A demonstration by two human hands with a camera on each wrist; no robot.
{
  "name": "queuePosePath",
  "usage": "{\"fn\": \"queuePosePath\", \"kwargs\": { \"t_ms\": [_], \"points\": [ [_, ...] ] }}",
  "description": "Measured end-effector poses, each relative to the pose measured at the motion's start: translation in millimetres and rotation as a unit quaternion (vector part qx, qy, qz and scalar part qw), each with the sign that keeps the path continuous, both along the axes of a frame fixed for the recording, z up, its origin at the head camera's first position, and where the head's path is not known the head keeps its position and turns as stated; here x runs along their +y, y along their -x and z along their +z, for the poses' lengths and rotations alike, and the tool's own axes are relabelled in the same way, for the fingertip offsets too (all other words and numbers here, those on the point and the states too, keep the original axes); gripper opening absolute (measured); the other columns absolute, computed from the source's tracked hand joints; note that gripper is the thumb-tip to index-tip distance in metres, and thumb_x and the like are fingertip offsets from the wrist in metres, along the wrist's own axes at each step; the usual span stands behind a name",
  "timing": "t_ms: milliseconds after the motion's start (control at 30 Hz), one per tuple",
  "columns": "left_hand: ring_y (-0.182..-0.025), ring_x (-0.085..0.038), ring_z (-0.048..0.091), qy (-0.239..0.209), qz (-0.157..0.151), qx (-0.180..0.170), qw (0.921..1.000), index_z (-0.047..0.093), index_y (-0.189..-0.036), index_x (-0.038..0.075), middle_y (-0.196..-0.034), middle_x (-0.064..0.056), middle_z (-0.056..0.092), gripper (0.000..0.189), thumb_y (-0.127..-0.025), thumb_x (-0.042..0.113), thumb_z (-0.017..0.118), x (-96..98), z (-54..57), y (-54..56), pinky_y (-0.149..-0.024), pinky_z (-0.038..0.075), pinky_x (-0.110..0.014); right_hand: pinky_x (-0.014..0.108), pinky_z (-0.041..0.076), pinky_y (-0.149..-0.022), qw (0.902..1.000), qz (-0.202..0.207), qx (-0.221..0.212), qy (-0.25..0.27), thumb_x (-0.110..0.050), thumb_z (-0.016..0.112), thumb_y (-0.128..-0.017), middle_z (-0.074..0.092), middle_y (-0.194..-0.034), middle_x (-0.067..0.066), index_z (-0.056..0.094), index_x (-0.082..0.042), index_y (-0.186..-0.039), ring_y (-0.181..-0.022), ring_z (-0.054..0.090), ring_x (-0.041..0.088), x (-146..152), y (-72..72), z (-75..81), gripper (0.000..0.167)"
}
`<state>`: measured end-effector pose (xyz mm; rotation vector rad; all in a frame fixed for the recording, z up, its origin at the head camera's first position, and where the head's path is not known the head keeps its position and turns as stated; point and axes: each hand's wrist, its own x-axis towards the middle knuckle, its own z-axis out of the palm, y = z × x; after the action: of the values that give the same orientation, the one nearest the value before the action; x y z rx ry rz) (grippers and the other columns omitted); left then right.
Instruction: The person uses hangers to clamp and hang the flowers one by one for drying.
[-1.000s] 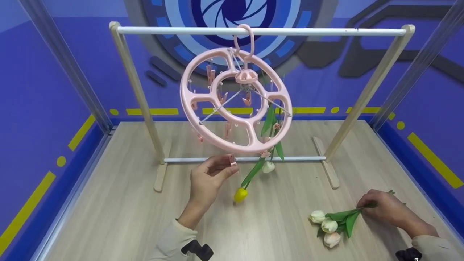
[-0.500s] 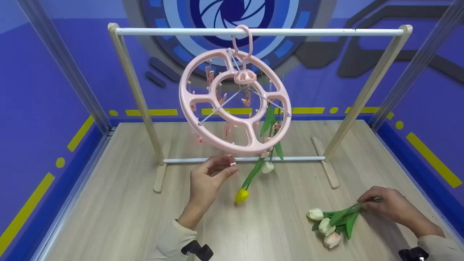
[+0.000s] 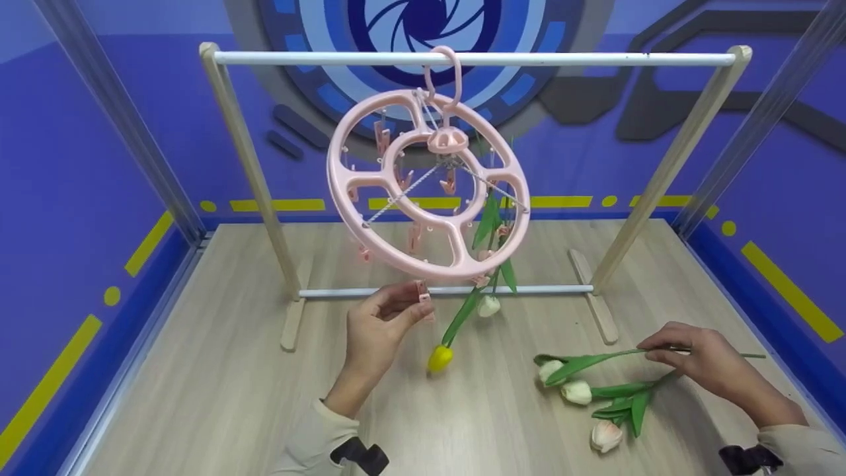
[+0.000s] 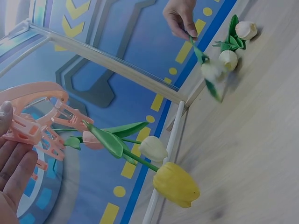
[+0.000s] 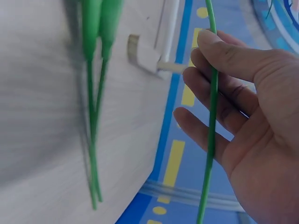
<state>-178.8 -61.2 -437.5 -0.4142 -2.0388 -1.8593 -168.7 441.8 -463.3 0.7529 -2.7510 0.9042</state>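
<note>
My left hand [image 3: 378,327] pinches a pink clothespin [image 3: 423,289] under the front rim of a round pink clip hanger [image 3: 449,270]. In the left wrist view, thumb and fingers lie around that clothespin [image 4: 23,130]. A yellow tulip [image 3: 439,358] and a white tulip [image 3: 488,305] hang head down from the hanger's right side. At right, my right hand [image 3: 697,360] pinches a white tulip by its stem [image 5: 213,102], raised over the table. Below it lie a white tulip [image 3: 576,393] and a pale pink tulip [image 3: 606,436].
The hanger hooks over the white top bar [image 3: 581,59] of a wooden-legged stand. A lower white bar [image 3: 542,289] joins its feet. Several pink clothespins dangle inside the ring. Blue printed walls [image 3: 99,165] enclose the wooden table [image 3: 231,396] on three sides.
My right hand has lifted slightly and drawn one white tulip apart from the bunch; the other two lie on the table. My left hand stays in place with the clothespin.
</note>
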Motion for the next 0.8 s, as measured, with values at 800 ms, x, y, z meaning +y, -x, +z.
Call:
{"fn": "queuePosePath", "kwargs": {
  "t_ms": [800],
  "points": [
    [-0.102, -0.02, 0.076, -0.017, -0.037, 0.006, 0.9992, 0.075, -0.12, 0.005, -0.111, -0.002, 0.079, 0.032, -0.091, 0.012, 0.087, 1.2, 4.4, 0.0, -0.091, 0.062, -0.035, 0.014, 0.054, -0.073, 0.9923, 0.102, 0.068, 0.018, 0.013, 0.082, -0.085, 0.07, -0.1, -0.008, 0.08, -0.017, -0.109, -0.086, 0.068, 0.007, -91.2, 3.1, 46.0, 0.038]
  ]
}}
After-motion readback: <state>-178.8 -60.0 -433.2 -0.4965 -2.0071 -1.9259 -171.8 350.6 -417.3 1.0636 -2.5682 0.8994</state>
